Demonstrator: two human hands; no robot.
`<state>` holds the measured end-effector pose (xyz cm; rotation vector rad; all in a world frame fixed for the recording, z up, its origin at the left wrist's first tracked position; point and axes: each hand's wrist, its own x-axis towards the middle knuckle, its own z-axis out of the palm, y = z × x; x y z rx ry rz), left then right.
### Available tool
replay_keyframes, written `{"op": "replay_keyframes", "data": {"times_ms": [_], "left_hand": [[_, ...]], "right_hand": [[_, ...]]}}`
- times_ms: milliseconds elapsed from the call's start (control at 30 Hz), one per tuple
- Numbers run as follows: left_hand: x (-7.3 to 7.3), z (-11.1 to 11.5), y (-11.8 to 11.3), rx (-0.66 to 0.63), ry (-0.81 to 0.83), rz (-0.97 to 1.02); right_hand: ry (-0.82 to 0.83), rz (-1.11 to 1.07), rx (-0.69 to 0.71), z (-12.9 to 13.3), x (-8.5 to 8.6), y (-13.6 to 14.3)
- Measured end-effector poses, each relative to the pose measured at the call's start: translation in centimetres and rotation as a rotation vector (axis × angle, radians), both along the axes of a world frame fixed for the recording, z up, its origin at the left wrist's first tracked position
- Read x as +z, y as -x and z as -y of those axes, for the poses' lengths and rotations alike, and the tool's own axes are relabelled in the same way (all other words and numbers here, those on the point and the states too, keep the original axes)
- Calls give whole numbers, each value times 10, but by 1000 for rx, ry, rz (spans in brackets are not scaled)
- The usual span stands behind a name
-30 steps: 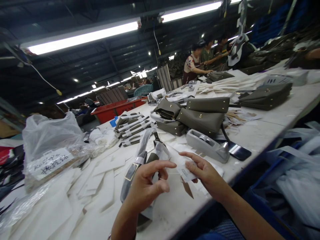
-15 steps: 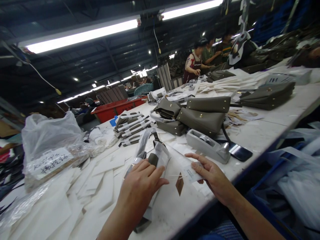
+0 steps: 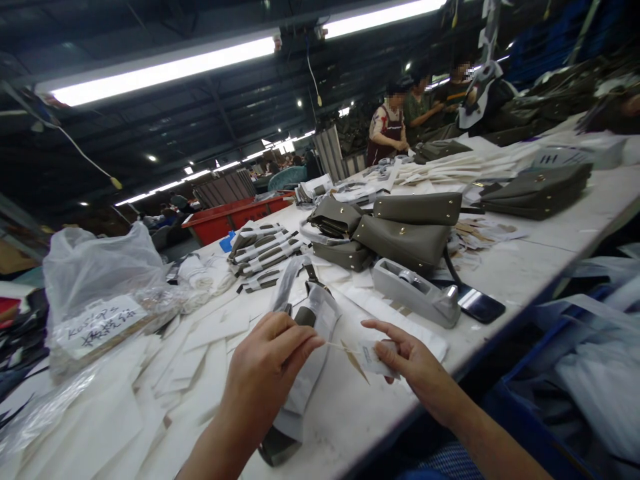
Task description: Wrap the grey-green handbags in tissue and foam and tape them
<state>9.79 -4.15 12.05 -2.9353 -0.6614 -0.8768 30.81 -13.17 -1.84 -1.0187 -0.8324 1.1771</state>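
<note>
In the head view, pinching a pale cord (image 3: 340, 347) with the left hand (image 3: 270, 360), grip narrow, bent at the wrist, knuckles up. Clasping a white printed tag (image 3: 371, 360) with the right hand (image 3: 415, 367), thumb on top, index finger extended leftward. Holding the tag above the surface (image 3: 345, 437), close to its near edge, with a brown card (image 3: 357, 365) just beside, below the cord.
</note>
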Motion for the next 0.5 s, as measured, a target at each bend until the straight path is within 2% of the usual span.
{"op": "replay_keyframes", "data": {"times_ms": [100, 233, 300, 367, 500], "left_hand": [[3, -6, 6, -43, -97, -75], [16, -8, 12, -125, -34, -158], [21, -6, 12, -111, 86, -119], [21, -3, 11, -123, 274, -15], [8, 1, 7, -190, 718, 225]], "right_hand": [[11, 2, 6, 0, -1, 1], [17, 10, -13, -1, -3, 1], [16, 11, -10, -2, -5, 2], [17, 10, 5, -1, -5, 5], [11, 13, 7, 3, 4, 11]]}}
